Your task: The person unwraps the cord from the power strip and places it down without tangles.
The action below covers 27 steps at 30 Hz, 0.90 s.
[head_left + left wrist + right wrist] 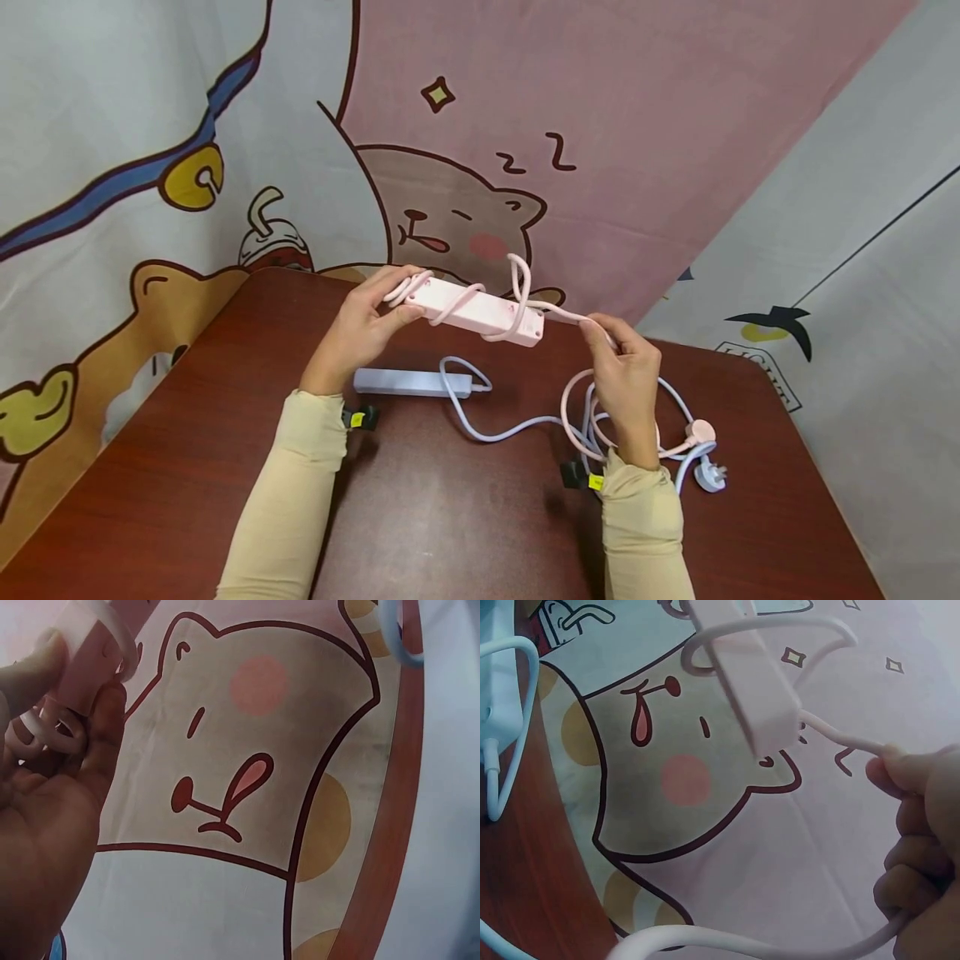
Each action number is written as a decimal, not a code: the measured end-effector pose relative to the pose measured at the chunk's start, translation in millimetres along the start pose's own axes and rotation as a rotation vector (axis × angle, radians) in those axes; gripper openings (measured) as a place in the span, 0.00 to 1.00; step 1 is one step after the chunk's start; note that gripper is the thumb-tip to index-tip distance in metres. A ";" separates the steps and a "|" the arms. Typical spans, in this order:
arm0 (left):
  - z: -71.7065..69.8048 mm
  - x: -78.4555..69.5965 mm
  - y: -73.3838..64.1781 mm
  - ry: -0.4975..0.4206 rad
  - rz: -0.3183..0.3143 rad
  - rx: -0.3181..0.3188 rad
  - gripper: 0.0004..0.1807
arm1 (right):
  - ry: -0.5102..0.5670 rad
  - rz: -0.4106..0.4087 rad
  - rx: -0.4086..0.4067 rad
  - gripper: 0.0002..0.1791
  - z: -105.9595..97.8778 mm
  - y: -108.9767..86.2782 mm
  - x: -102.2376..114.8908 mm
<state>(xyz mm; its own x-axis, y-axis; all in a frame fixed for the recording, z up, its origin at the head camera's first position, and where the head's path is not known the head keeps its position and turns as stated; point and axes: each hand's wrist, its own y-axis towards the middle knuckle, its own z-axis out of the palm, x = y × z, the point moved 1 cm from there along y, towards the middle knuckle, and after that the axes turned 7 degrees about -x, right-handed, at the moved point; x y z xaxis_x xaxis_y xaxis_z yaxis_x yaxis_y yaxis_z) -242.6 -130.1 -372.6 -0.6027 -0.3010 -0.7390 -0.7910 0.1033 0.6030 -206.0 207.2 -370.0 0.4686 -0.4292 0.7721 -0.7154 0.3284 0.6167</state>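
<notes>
My left hand [369, 321] grips one end of a pink power strip [480, 315], held up above the table and tilted slightly down to the right. Its pink cord [459, 305] loops loosely around the strip several times, with one loop standing up near the right end. At the right, my right hand [626, 367] pinches the cord between thumb and forefinger, close to where it leaves the strip. In the right wrist view, the other fingers curl around the cord [840, 733], and its free length trails out below the hand.
A pale blue power strip [408, 382] lies on the brown table [420, 517] behind the left wrist. Its blue cord [510, 435] runs right into a tangle with the pink cord. A pink plug [701, 432] and a blue plug [709, 477] rest at the right. A printed cloth [637, 108] hangs behind.
</notes>
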 end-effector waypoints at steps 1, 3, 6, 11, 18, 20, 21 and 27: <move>-0.2 0.3 0.0 0.001 0.002 -0.008 0.26 | 0.006 0.003 0.009 0.06 -0.2 -0.3 1.3; -0.9 0.8 0.1 0.010 0.001 -0.022 0.25 | 0.014 0.008 0.022 0.06 -0.7 -0.5 3.1; -1.9 2.1 0.1 0.028 -0.006 -0.038 0.25 | 0.017 0.008 0.033 0.05 -1.2 -0.9 4.0; -3.2 3.8 0.2 0.052 -0.037 -0.065 0.25 | 0.030 0.006 0.053 0.05 -2.1 -0.9 5.3; -4.5 4.8 0.4 0.082 -0.041 -0.118 0.25 | 0.051 0.016 0.092 0.04 -4.8 -1.6 10.2; -4.8 4.9 0.5 0.088 -0.038 -0.136 0.25 | 0.062 0.024 0.102 0.04 -5.5 -1.5 10.8; -5.0 4.9 0.5 0.089 -0.038 -0.147 0.25 | 0.066 0.030 0.107 0.04 -5.7 -1.3 10.4; -7.5 3.9 0.7 0.059 -0.031 -0.219 0.26 | 0.070 0.085 0.151 0.05 -7.5 -0.4 9.5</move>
<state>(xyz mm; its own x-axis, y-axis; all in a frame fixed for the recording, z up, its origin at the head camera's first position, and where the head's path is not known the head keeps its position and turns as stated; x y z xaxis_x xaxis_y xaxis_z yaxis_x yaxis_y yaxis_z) -244.7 -138.4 -372.7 -0.5658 -0.3568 -0.7433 -0.7635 -0.1136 0.6357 -197.3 209.3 -361.7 0.4342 -0.3438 0.8326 -0.8214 0.2284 0.5226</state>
